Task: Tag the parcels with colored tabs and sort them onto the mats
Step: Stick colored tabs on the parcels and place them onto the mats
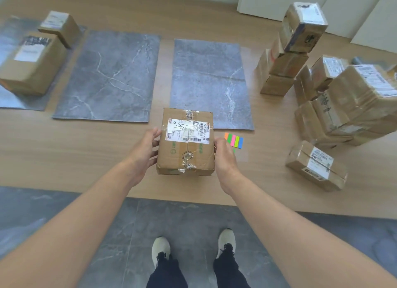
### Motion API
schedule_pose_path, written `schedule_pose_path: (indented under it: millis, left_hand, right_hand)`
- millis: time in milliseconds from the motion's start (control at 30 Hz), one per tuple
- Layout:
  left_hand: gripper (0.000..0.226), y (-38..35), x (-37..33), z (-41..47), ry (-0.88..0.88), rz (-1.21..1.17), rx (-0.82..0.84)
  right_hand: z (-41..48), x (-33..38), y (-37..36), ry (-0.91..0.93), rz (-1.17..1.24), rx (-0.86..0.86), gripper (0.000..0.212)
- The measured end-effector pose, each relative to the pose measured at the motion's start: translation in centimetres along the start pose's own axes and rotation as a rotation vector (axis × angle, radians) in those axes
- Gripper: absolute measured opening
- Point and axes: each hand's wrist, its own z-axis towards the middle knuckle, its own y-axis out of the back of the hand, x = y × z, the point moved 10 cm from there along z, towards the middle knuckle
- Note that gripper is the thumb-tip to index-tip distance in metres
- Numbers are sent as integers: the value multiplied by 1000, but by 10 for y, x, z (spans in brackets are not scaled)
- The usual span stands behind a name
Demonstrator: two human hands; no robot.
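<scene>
A: Label?
B: White shipping label [187, 130] on top of the parcel [185, 156]. Barcodes, "N705 A68" legible, the rest too small.
A: Grip?
B: Left hand [146, 150] and right hand [224, 156] clasp opposite sides, fingers curled against the cardboard. Parcel held over the wooden floor [86, 150], at the right mat [209, 81] near edge.
A: Around?
B: Coloured tabs [235, 140] just beside the right hand. Two boxes [32, 62] on the left mat [21, 101]. Stacked boxes [296, 47] far right.

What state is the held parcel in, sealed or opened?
Sealed: top flaps of the parcel lie flat and meet at the seam, with clear tape over it.
</scene>
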Motion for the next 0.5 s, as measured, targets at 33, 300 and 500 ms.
schedule_pose_path:
  millis: [33, 300, 500]
  left_hand:
    - [32, -1, 7, 2, 12, -9, -12]
    - [27, -3, 41, 11, 43, -41, -81]
    - [35, -3, 35, 11, 2, 65, -139]
  right_hand:
    - [2, -4, 0, -2, -4, 8, 25]
    - [23, -53, -12, -84, -20, 101, 61]
    - [27, -58, -5, -92, -8, 65, 60]
